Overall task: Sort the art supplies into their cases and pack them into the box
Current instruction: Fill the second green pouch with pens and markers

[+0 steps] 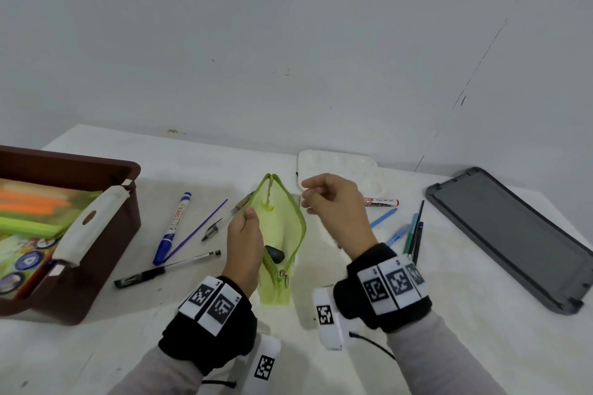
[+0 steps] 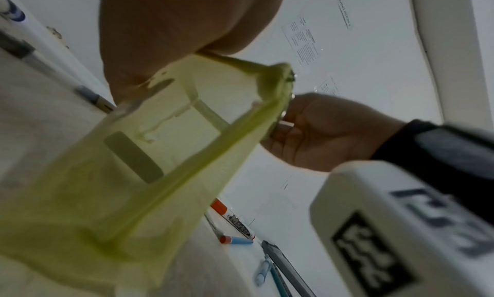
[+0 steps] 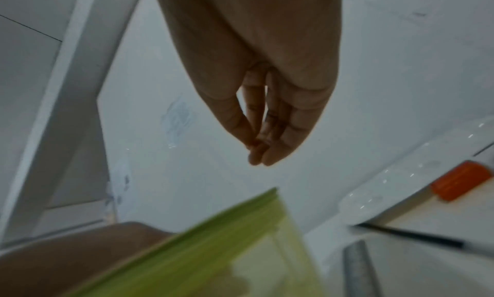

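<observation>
Centrally, pouch: one green pouch (image 1: 282, 234) at lower middle of the head view, long axis running from the frame bottom up toward the wall, zipper mouth spread wide, zipper pull at the near end; a dark object lies inside.
Left hand: left hand (image 1: 244, 244) grips the pouch's left edge, thumb on top pointing away, wrist low and near the frame bottom.
Right hand: right hand (image 1: 330, 202) is raised above the pouch's right edge, fingers curled with tips brought together; the right wrist view shows fingertips (image 3: 256, 155) meeting on nothing visible, while the left wrist view shows it by the zipper end, so whether it pinches anything I cannot tell.
Box: one brown box (image 1: 122, 221) at left of the frame, open, with coloured supplies and a white handle inside.
Lid: one grey lid (image 1: 513, 234) at right, lying flat, long axis diagonal.
Palette: one white palette (image 1: 340, 167) beyond the right hand.
Left pens: a blue marker (image 1: 171, 228), a purple stick (image 1: 199, 229), a clear pen (image 1: 221, 221) and a black pen (image 1: 167, 269), four in all, left of the pouch, mostly pointing up-right.
Right pens: a red marker (image 1: 382, 202) lying across, a blue pencil (image 1: 383, 218), and several slim pens (image 1: 414, 234) bunched, count unclear.
Table: white table (image 1: 449, 346) carries everything.
</observation>
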